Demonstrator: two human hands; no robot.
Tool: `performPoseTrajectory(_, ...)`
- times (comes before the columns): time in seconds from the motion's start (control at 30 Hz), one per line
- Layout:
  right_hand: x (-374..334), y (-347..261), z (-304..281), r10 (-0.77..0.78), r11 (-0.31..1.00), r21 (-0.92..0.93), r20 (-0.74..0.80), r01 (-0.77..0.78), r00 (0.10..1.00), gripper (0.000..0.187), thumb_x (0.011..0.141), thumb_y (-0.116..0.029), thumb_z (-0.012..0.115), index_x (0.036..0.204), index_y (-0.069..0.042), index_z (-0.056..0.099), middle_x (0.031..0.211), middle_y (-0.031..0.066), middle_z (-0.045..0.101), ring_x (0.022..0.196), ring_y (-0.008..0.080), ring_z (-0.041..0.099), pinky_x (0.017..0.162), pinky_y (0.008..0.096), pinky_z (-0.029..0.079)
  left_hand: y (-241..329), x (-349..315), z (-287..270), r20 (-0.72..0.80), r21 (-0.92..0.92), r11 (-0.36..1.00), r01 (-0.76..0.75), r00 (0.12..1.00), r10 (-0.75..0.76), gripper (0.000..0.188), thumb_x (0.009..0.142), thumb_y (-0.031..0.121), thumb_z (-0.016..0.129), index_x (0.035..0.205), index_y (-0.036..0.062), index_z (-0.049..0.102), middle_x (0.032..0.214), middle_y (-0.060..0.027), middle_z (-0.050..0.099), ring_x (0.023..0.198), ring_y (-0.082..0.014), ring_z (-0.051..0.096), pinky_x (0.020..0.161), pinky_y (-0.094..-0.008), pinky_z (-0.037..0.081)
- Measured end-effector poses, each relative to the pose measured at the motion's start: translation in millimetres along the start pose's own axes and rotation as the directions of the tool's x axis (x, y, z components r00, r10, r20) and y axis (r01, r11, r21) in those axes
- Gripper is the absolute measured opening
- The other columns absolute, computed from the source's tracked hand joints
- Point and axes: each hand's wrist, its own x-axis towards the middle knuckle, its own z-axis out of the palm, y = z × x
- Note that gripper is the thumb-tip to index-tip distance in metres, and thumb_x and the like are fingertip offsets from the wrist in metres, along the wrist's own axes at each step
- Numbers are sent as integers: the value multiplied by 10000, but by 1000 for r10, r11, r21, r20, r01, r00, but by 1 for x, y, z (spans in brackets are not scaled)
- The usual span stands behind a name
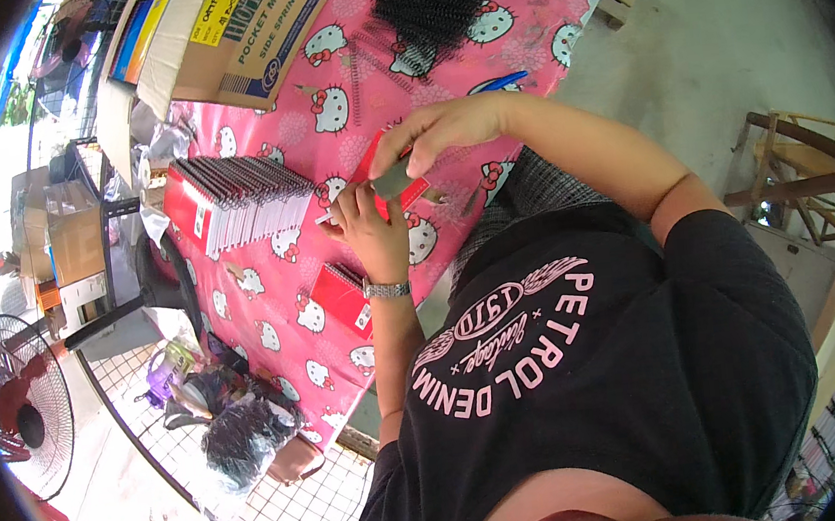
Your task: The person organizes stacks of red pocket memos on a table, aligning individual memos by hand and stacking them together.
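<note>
In front of me, a small red spiral notebook [413, 195] is between my two hands over the pink table cover. My left hand [365, 217], with a metal watch at its wrist, has its fingers bent around the notebook's near-left edge. From above, my right hand [440, 130] curls over the notebook, thumb and fingers closed around a flat, rounded grey-green object [393, 179] whose kind I cannot make out. Part of the notebook is hidden under the fingers. To the left stands a row of red-covered spiral notebooks [241, 202]. Another red notebook [343, 300] lies beside my left forearm.
A pile of black spiral coils [433, 3] lies at the table's far side, near a blue pen-like item [499, 82]. An open cardboard box [251, 40] stands far left. Plastic bags [243, 433] sit at the near-left edge, and a fan [30, 408] stands beyond.
</note>
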Motion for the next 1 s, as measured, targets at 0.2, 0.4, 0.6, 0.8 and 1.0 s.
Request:
performPoseTrajectory(0.2, 14, 6, -8, 81, 988, 128, 12, -82, 997, 399, 845, -172, 648, 1206, -4, 623, 1150, 65, 636, 1059, 165, 575, 940, 320, 437, -1, 2, -7, 4, 13, 1000, 5, 1000, -5, 450, 767, 390, 749, 1035, 62, 600, 1061, -76, 583, 1051, -298, 508, 940, -520, 287)
performPoseTrajectory(0.4, 19, 15, -14, 40, 983, 179, 33, -45, 999, 358, 866, -189, 668, 1169, -1, 645, 1081, 66, 668, 990, 150, 611, 891, 281, 462, -3, 4, -6, -24, -58, 998, -2, 1000, 1, 470, 753, 375, 771, 1019, 38, 581, 1075, -94, 585, 1035, -320, 505, 895, -531, 336)
performPoseTrajectory(0.6, 20, 19, -7, 91, 951, 293, 18, -93, 996, 335, 858, -191, 683, 1119, 17, 664, 1065, 68, 669, 984, 146, 609, 886, 287, 464, -3, 5, -5, -50, -139, 990, 12, 999, -20, 446, 702, 336, 804, 996, 80, 587, 1006, -74, 577, 1036, -304, 497, 912, -483, 346)
performPoseTrajectory(0.8, 23, 21, -7, 118, 970, 218, -30, -109, 993, 296, 853, -172, 682, 1098, -7, 679, 1061, 46, 664, 947, 133, 599, 851, 279, 457, -7, 6, -10, -37, -177, 984, 24, 999, -31, 442, 692, 287, 818, 998, 71, 585, 995, -93, 567, 1015, -318, 492, 895, -456, 375)
performPoseTrajectory(1.0, 34, 25, -4, 123, 969, 219, -20, -115, 992, 303, 848, -171, 683, 1096, 2, 676, 1068, 50, 663, 969, 132, 594, 870, 276, 446, -31, 3, -13, -105, -240, 971, 4, 994, -29, 426, 682, 227, 838, 971, 40, 588, 1002, -108, 543, 994, -319, 490, 879, -449, 402)
